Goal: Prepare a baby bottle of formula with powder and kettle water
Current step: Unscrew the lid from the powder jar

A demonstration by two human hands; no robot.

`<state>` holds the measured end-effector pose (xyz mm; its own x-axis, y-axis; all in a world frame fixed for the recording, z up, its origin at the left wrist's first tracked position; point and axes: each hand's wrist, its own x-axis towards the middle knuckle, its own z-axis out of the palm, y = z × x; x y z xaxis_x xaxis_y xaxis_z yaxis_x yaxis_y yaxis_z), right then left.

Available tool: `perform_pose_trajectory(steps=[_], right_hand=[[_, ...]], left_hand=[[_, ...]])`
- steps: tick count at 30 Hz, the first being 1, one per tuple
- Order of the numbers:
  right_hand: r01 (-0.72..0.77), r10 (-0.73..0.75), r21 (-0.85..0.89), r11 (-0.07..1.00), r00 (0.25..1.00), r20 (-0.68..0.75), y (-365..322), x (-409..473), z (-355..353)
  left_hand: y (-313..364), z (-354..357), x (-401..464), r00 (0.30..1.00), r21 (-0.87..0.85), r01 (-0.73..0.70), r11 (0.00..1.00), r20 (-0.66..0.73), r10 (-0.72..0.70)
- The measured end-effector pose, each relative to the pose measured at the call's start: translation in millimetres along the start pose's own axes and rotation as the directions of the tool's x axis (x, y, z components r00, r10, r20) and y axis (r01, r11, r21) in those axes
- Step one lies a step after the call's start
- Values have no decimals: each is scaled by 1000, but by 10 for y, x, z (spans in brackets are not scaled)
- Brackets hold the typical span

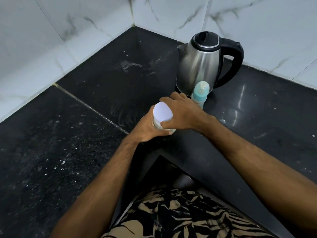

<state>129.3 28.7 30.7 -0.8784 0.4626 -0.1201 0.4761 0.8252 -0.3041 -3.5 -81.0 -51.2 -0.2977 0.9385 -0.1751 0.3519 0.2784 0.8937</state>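
A clear powder jar with a white lid point(162, 113) stands near the middle of the black counter point(85, 131). My left hand point(148, 129) wraps around the jar's body from the left. My right hand point(181, 112) grips the white lid from the right, thumb on its front edge. Just behind my right hand stands a baby bottle point(200, 94) with a blue collar and clear cap, upright. Behind the bottle sits a steel kettle point(202, 64) with a black lid and black handle, handle to the right.
The counter runs into a corner between white marble-tiled walls point(68, 31). A seam crosses the counter on the left, and whitish smears mark the surface behind the jar. The counter's inner edge angles toward me at the bottom.
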Motion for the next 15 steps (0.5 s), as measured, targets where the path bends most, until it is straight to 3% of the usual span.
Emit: perform_pose_trajectory(steps=[4, 10, 15], right_hand=[[48, -55, 94, 994, 996, 64, 45, -17, -26], [-76, 64, -107, 991, 992, -108, -31, -19, 70], [29, -30, 22, 999, 999, 36, 2, 8, 33]], left_hand=[[0, -2, 3, 1000, 7, 1, 1000, 0, -1], [3, -1, 1, 1000, 4, 4, 1000, 0, -4], [25, -3, -12, 1000, -5, 2, 1000, 1, -2]])
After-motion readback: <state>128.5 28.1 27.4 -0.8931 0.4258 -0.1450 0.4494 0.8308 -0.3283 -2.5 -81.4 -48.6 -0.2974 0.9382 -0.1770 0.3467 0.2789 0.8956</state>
